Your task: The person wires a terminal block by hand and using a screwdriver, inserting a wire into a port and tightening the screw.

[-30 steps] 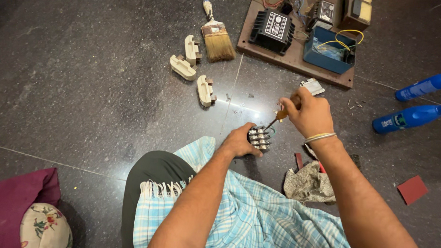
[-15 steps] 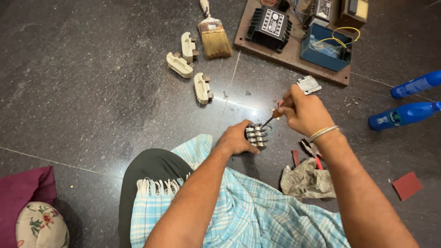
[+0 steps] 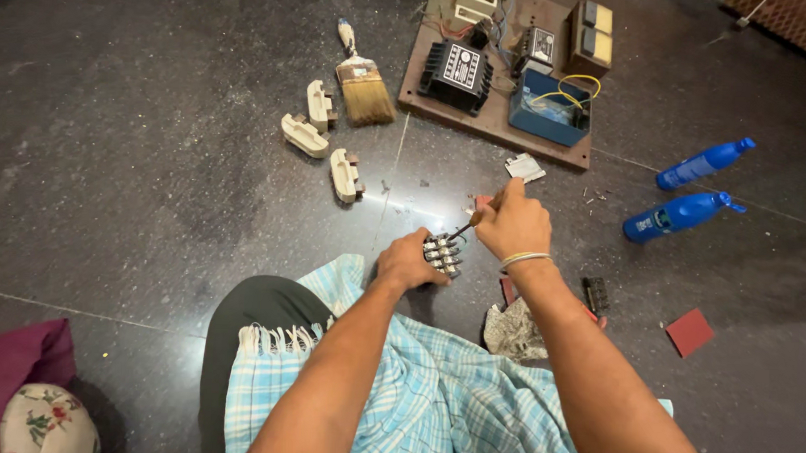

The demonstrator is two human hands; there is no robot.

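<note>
My left hand [image 3: 409, 263] grips a small black terminal block [image 3: 442, 254] with metal screws, held just above my knee on the dark stone floor. My right hand [image 3: 514, 224] holds a screwdriver [image 3: 472, 223] with an orange handle, its tip set on the block's top. A thin band circles my right wrist. Both forearms reach forward over a blue checked cloth [image 3: 415, 405] on my lap.
A wooden board [image 3: 491, 122] with electrical parts, a black unit and a blue box lies ahead. Three cream fuse holders [image 3: 321, 134] and a paintbrush [image 3: 362, 80] lie to the left. Two blue bottles [image 3: 686, 187], a rag [image 3: 514, 333] and a red sandpaper piece [image 3: 689, 331] lie right.
Both hands stay on the block and screwdriver, with only a small shift of the right hand; the view has drifted slightly.
</note>
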